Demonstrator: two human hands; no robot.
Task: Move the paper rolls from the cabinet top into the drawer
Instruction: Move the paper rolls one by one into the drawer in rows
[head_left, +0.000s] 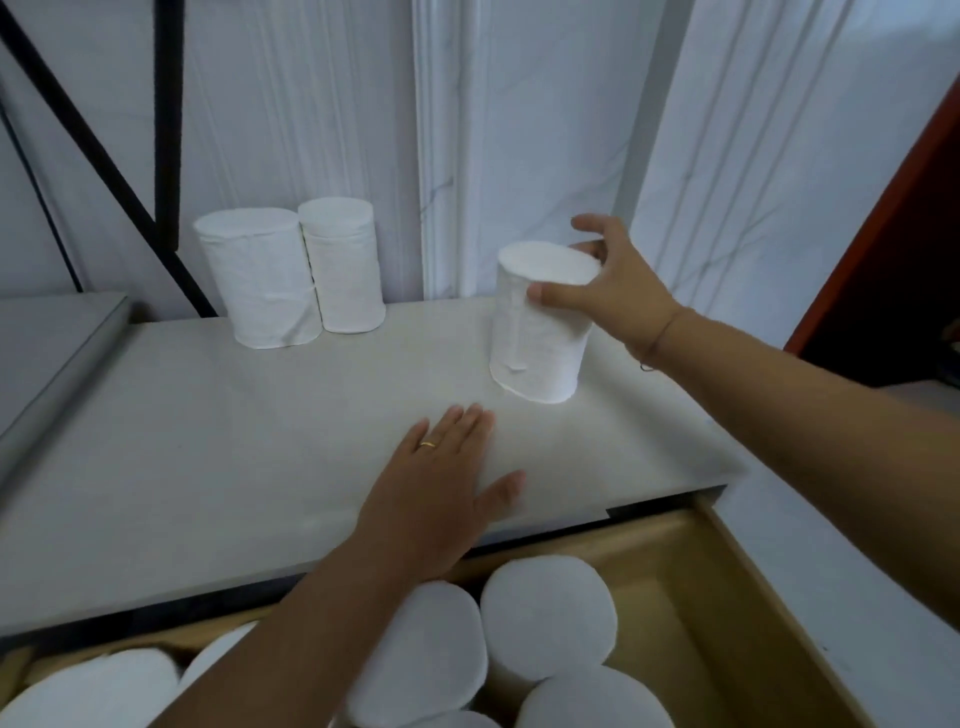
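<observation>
Three white paper rolls stand on the grey cabinet top (208, 441). My right hand (610, 288) grips the top of the nearest roll (537, 338) at the right, thumb in front and fingers behind; the roll leans slightly. Two more rolls, one (260, 280) and another (345, 273), stand side by side against the back wall at the left. My left hand (441, 483) lies flat, fingers spread, on the cabinet top near its front edge, holding nothing. Below the front edge the wooden drawer (691, 587) is pulled out, with several white rolls (548, 613) standing upright inside.
A white marbled wall with a moulded strip (441, 156) runs behind the cabinet. A black metal frame (166, 130) rises at the back left. A lower grey ledge (47, 353) adjoins the left side. Bare wooden drawer floor shows at the right.
</observation>
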